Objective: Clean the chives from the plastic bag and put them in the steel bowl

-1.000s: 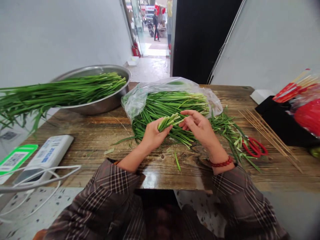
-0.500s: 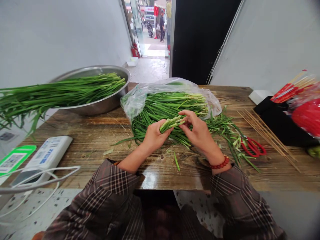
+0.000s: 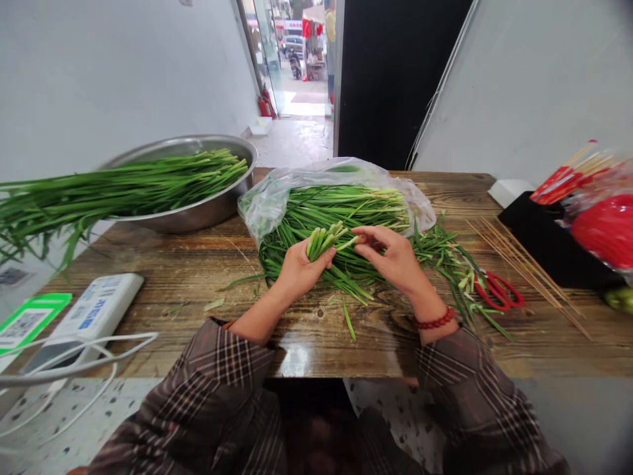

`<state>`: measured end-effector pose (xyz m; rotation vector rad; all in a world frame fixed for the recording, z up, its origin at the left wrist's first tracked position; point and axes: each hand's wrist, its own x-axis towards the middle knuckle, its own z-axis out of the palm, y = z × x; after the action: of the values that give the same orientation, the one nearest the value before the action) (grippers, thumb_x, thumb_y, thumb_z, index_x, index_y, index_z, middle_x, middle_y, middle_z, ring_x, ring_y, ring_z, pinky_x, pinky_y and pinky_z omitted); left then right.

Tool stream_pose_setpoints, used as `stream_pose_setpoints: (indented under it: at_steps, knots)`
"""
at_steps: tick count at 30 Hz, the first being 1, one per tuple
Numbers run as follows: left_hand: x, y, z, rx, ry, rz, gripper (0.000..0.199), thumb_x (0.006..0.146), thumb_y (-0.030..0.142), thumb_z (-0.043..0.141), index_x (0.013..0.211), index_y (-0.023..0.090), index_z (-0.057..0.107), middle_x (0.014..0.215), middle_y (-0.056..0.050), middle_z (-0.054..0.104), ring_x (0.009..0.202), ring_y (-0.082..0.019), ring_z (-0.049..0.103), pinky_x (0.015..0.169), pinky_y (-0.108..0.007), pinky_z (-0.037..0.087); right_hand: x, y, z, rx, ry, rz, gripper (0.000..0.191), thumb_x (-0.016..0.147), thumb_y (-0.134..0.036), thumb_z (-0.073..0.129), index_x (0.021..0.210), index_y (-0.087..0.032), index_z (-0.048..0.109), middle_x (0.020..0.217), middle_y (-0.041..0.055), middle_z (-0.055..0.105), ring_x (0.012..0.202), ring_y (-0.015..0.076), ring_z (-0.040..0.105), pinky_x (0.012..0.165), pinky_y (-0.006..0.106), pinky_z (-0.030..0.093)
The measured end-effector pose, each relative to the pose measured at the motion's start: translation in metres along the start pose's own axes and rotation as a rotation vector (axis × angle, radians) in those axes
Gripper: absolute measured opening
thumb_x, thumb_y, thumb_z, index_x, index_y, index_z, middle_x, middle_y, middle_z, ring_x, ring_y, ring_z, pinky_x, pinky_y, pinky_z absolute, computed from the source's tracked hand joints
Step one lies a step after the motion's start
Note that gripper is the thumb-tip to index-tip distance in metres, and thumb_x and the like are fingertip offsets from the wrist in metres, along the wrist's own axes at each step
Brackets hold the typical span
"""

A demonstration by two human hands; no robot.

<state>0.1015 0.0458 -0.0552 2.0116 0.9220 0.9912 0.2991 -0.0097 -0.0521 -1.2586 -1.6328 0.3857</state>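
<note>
My left hand (image 3: 301,269) is wrapped round a small bunch of garlic chives (image 3: 324,239), whose pale cut ends point up and to the right. Thumb and forefinger of my right hand (image 3: 388,256) pinch the tip of one pale stalk (image 3: 349,243) that sticks out of this bunch. Behind both hands, a large heap of garlic chives (image 3: 341,204) lies in an opened clear plastic bag (image 3: 264,201). Trimmed green scraps (image 3: 440,247) are scattered to the right of my right hand. One loose leaf piece (image 3: 349,320) lies on the wooden table (image 3: 316,343) between my forearms.
A steel basin (image 3: 198,218) at the left holds more long chives. Red-handled scissors (image 3: 500,290) and thin wooden skewers (image 3: 529,264) lie at the right, beside a black box (image 3: 544,244). A white device (image 3: 93,310) with cables sits at the left front.
My left hand has tilted the bunch more upright and drawn it slightly left. One stalk now stretches between the bunch and my right fingertips. The walking person outside is gone from view.
</note>
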Motion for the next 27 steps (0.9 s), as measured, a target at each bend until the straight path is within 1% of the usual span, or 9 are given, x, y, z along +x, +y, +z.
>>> stream_pose_setpoints:
  at_steps: [2,4,6,8,13,16,20,24,27]
  knots:
    - [-0.001,0.000,0.001,-0.053,-0.053,-0.018,0.029,0.085,0.035,0.060,0.063,0.016,0.060,0.060,0.000,0.062,0.053,-0.011,0.052,0.055,-0.025,0.043,0.000,-0.002,0.007,0.100,-0.033,0.004,0.024,0.083,-0.029,0.065,0.106,-0.022,0.069,0.090,0.0027,0.071,0.077,0.0147,0.064,0.068,0.028,0.050]
    - [-0.001,0.000,0.002,-0.105,-0.103,-0.027,0.023,0.084,0.035,0.061,0.074,0.015,0.064,0.065,-0.001,0.065,0.051,-0.011,0.052,0.053,-0.025,0.043,-0.001,-0.004,0.012,0.124,-0.005,0.018,0.015,0.083,-0.030,0.064,0.093,-0.021,0.072,0.086,0.0028,0.072,0.076,0.0151,0.064,0.069,0.028,0.050]
    - [-0.001,0.000,0.004,-0.096,-0.083,0.006,0.018,0.083,0.033,0.062,0.085,0.015,0.067,0.072,-0.002,0.067,0.057,-0.013,0.057,0.057,-0.025,0.046,-0.001,-0.005,0.014,0.097,0.047,0.059,0.014,0.083,-0.031,0.064,0.081,-0.020,0.072,0.078,0.0028,0.072,0.071,0.0152,0.063,0.068,0.029,0.048]
    - [-0.001,0.000,0.006,-0.030,-0.020,0.074,0.016,0.081,0.031,0.064,0.085,0.015,0.067,0.075,-0.002,0.067,0.066,-0.015,0.059,0.064,-0.027,0.048,-0.002,-0.005,0.014,0.083,0.069,0.115,0.016,0.083,-0.032,0.064,0.079,-0.019,0.072,0.072,0.0021,0.071,0.064,0.0141,0.060,0.062,0.027,0.045]
    - [0.000,-0.001,0.006,0.037,0.013,0.134,0.015,0.081,0.030,0.064,0.077,0.016,0.066,0.073,-0.002,0.065,0.069,-0.015,0.058,0.066,-0.027,0.047,-0.002,-0.005,0.015,0.166,-0.002,0.162,0.022,0.086,-0.037,0.060,0.081,-0.018,0.071,0.071,0.0015,0.070,0.064,0.0133,0.060,0.061,0.026,0.046]
    - [0.000,0.001,0.005,-0.031,-0.052,0.057,0.021,0.083,0.034,0.060,0.072,0.016,0.064,0.065,-0.001,0.064,0.061,-0.013,0.058,0.060,-0.025,0.046,-0.002,-0.005,0.015,0.231,-0.067,0.155,0.028,0.090,-0.040,0.053,0.086,-0.018,0.069,0.075,0.0018,0.070,0.069,0.0139,0.063,0.064,0.026,0.049]
    - [-0.001,0.003,0.004,-0.118,-0.105,-0.051,0.027,0.083,0.037,0.059,0.068,0.015,0.061,0.057,0.001,0.061,0.050,-0.010,0.055,0.054,-0.023,0.045,-0.003,-0.006,0.019,0.270,-0.082,0.131,0.020,0.083,-0.032,0.063,0.098,-0.019,0.067,0.091,0.0035,0.071,0.081,0.0157,0.067,0.072,0.028,0.053]
    - [-0.002,0.002,0.007,-0.138,-0.090,-0.049,0.023,0.083,0.034,0.060,0.069,0.016,0.059,0.058,0.001,0.061,0.049,-0.010,0.054,0.051,-0.023,0.045,-0.005,-0.007,0.024,0.130,0.006,0.060,0.025,0.079,-0.020,0.062,0.104,-0.020,0.060,0.088,0.0025,0.069,0.081,0.0162,0.067,0.075,0.030,0.054]
    - [-0.002,0.001,0.008,-0.047,-0.059,0.031,0.019,0.084,0.031,0.059,0.072,0.017,0.062,0.060,0.001,0.062,0.056,-0.012,0.056,0.055,-0.024,0.045,-0.008,-0.009,0.027,-0.023,0.017,-0.019,0.031,0.078,-0.014,0.056,0.108,-0.022,0.054,0.086,0.0021,0.066,0.078,0.0163,0.066,0.073,0.030,0.054]
